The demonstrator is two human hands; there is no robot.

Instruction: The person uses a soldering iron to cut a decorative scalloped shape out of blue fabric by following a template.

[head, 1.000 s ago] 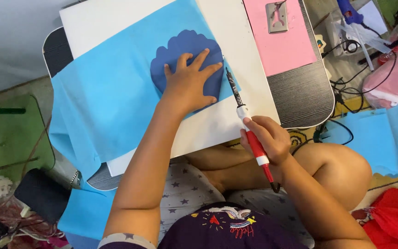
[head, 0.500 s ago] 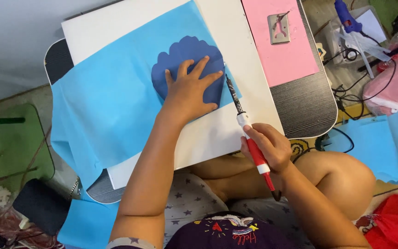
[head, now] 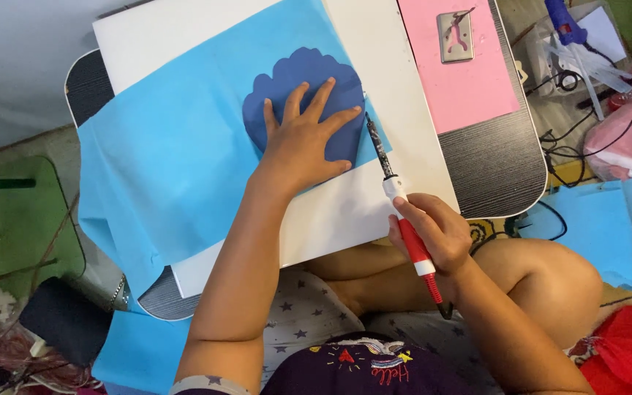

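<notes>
My left hand (head: 303, 143) lies flat with fingers spread on a dark blue scalloped shell-shaped template (head: 298, 84). The template rests on a light blue sheet (head: 177, 161) spread over a white board (head: 396, 88). My right hand (head: 433, 230) grips a red and white heated cutting tool (head: 396, 194); its dark tip touches the sheet at the template's right edge, just beside my left fingertips. A cord trails from the tool's back end.
A pink sheet (head: 462, 69) with a small metal plate (head: 455, 35) lies on the dark low table (head: 502, 157). A blue glue gun (head: 565, 18), cables and pink bags sit at right. More blue sheet (head: 601, 223) and red fabric (head: 627, 358) lie on the floor.
The view has shifted slightly. My right hand has drawn the tool's tip a little along the template's right edge, while my left hand stays pressed on the template.
</notes>
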